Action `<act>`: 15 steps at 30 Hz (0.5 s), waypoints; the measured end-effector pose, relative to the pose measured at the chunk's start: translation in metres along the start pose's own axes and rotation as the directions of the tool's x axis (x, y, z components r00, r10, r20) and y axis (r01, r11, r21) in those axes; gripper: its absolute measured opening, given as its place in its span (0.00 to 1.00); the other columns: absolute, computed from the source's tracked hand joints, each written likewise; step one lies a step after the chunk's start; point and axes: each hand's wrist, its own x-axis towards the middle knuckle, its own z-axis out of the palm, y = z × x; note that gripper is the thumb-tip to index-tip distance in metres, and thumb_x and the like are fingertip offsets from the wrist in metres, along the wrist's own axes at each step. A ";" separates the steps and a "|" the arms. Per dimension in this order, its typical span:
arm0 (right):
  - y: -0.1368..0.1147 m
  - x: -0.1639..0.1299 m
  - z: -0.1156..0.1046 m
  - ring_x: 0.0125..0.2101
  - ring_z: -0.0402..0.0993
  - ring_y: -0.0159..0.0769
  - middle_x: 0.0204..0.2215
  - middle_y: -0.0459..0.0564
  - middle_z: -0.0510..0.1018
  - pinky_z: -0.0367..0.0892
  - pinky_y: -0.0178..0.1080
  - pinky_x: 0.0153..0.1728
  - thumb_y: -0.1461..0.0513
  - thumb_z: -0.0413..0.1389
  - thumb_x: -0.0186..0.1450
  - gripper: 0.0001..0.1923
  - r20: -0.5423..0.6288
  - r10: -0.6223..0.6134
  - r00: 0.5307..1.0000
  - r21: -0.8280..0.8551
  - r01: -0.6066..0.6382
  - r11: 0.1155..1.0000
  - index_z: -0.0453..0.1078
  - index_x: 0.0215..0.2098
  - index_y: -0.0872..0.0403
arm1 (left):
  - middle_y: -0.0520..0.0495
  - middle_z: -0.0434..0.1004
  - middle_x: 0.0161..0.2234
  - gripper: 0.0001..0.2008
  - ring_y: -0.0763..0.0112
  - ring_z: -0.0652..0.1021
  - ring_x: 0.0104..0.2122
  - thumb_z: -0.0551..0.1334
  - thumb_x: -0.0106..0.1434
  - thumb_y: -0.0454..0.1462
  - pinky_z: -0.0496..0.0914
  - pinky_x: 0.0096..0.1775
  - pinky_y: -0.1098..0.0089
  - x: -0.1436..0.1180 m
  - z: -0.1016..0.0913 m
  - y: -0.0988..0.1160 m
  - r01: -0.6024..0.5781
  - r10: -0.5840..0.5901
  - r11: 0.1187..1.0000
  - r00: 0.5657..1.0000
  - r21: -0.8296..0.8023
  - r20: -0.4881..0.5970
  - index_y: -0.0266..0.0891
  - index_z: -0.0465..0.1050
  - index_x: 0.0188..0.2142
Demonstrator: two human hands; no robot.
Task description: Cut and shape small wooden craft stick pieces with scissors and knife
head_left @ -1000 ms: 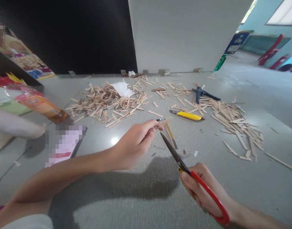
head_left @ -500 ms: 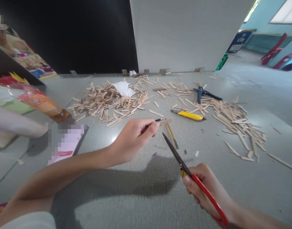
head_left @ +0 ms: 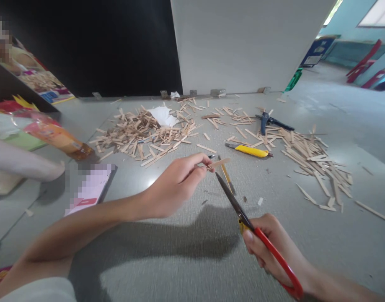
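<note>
At the far left edge a pale sleeve [head_left: 22, 163] of another person lies on the grey floor [head_left: 186, 268], with an orange plastic packet [head_left: 55, 138] just beyond it and a flat pink-and-white item [head_left: 90, 188] lying close by. Farther back, a wide heap of wooden sticks [head_left: 142, 136] spreads over the floor with a scrap of white paper [head_left: 162, 116] resting on it. The person's left hand [head_left: 173, 186] reaches forward over the floor, its fingers pinched together on a short wooden stick [head_left: 219, 162] that pokes out to the right; a thin dark pen-like tip [head_left: 211, 157] shows beside the fingertips, though the view is too small to tell just what it is. The point of the closed-looking blades of the red-handled scissors [head_left: 242, 218] sits right under that stick, touching or nearly so. A yellowish strip [head_left: 226, 178] lies on the floor just behind the blades. The right hand [head_left: 274, 251] is wrapped around the scissors' red loops, low at the right. Beyond, a yellow utility knife [head_left: 249, 151] lies among scattered sticks, a dark blue tool [head_left: 269, 122] behind it, and a second stick pile [head_left: 311, 157] spreads at the right.
</note>
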 end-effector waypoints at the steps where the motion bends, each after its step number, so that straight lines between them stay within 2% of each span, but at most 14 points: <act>1: 0.000 -0.001 0.000 0.19 0.43 0.27 0.17 0.37 0.50 0.41 0.34 0.17 0.32 0.51 0.72 0.36 0.011 0.006 1.000 0.021 -0.006 1.000 0.51 0.21 0.47 | 0.62 0.54 0.20 0.10 0.74 0.59 0.19 0.51 0.77 0.38 0.55 0.22 0.73 0.000 0.000 0.000 0.005 -0.005 1.000 1.000 -0.010 0.004 0.42 0.70 0.46; 5: -0.002 -0.006 -0.003 0.19 0.45 0.26 0.19 0.36 0.52 0.42 0.34 0.18 0.29 0.51 0.70 0.36 0.088 0.028 0.996 0.119 -0.039 0.992 0.54 0.24 0.47 | 0.62 0.59 0.22 0.04 0.75 0.61 0.21 0.53 0.77 0.37 0.58 0.22 0.75 0.000 -0.004 0.003 -0.029 0.029 0.999 1.000 -0.035 -0.001 0.43 0.65 0.44; 10: -0.008 -0.009 -0.003 0.22 0.55 0.30 0.24 0.41 0.63 0.52 0.35 0.22 0.28 0.52 0.69 0.35 0.116 -0.024 0.993 0.135 0.008 0.991 0.64 0.32 0.50 | 0.55 0.75 0.27 0.05 0.77 0.71 0.23 0.59 0.75 0.35 0.67 0.26 0.75 0.002 -0.014 0.009 -0.070 0.069 0.996 0.997 -0.049 -0.023 0.39 0.72 0.40; 15: -0.007 -0.005 -0.001 0.22 0.51 0.29 0.22 0.39 0.58 0.50 0.36 0.22 0.29 0.51 0.70 0.35 0.092 -0.046 0.995 0.165 0.031 0.986 0.62 0.29 0.50 | 0.54 0.82 0.27 0.05 0.74 0.78 0.26 0.65 0.72 0.36 0.71 0.29 0.75 0.004 -0.020 0.009 -0.018 0.025 0.990 0.999 -0.139 0.047 0.40 0.71 0.38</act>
